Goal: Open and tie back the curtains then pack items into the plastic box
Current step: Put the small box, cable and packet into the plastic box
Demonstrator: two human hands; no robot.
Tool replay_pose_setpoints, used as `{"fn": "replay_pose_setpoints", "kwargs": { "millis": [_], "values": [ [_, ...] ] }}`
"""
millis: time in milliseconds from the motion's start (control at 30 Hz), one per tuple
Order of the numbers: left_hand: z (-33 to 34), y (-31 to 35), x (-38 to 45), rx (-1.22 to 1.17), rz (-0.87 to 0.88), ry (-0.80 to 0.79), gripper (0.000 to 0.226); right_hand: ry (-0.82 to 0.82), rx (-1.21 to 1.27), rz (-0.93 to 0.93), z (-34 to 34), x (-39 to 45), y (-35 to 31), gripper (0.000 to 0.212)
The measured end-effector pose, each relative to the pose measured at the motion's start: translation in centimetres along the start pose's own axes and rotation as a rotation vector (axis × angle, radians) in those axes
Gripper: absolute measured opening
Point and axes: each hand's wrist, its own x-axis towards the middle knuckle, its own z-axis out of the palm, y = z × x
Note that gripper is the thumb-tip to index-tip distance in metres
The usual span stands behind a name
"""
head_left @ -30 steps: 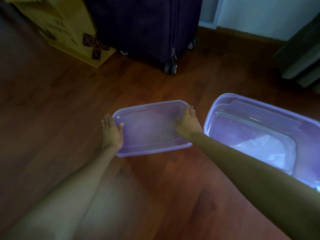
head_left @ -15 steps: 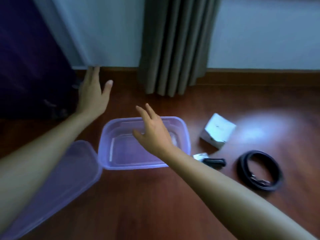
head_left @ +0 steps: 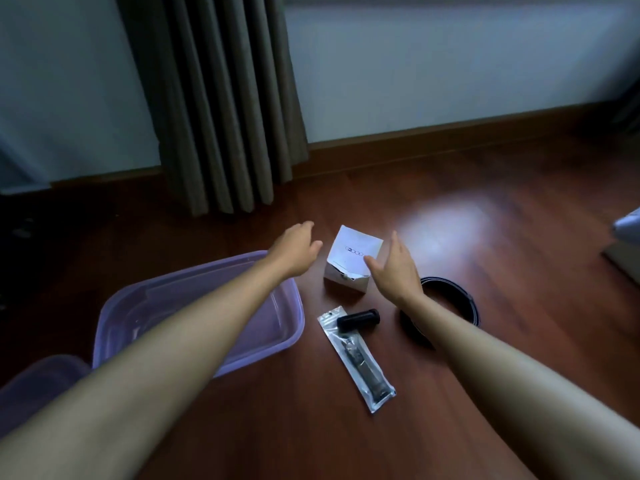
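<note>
From the head camera, both hands reach toward a small white carton (head_left: 353,259) standing on the floor. The left hand (head_left: 295,251) hangs just left of it with fingers loosely curled and holding nothing; the right hand (head_left: 398,270) is spread, thumb tip at the carton's near right corner — whether it touches I cannot tell. The carton sits between the two sets of fingers. It looks light, thin card with a torn flap at its near edge, so it likely crushes if squeezed; opposite side walls seem the safest hold. The plastic box (head_left: 291,336) lies open under the left forearm.

The floor (head_left: 502,341) is glossy dark wood, probably slick. Grey curtains (head_left: 221,105) hang beyond the fingertips, against a pale wall.
</note>
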Motion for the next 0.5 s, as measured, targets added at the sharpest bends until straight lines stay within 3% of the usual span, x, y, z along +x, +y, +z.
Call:
{"fn": "replay_pose_setpoints", "kwargs": {
  "millis": [200, 333, 400, 500],
  "values": [
    [4.0, 0.4, 3.0, -0.125, -0.197, -0.062, 0.051, -0.150, 0.075, 0.132, 1.4, 1.0, 1.5, 0.046],
    [6.9, 0.8, 3.1, -0.223, -0.199, -0.156, 0.049, -0.231, 0.231, 0.106, 3.1, 0.7, 1.0, 0.038],
    [7.5, 0.9, 2.7, -0.295, -0.185, -0.130, 0.042, -0.213, 0.364, 0.084, 3.4, 0.3, -0.1, 0.039],
    [5.2, 1.1, 1.5, -0.319, -0.177, 0.021, 0.035, -0.124, 0.342, 0.013, 2.3, -0.1, -2.6, 0.039]
  ]
}}
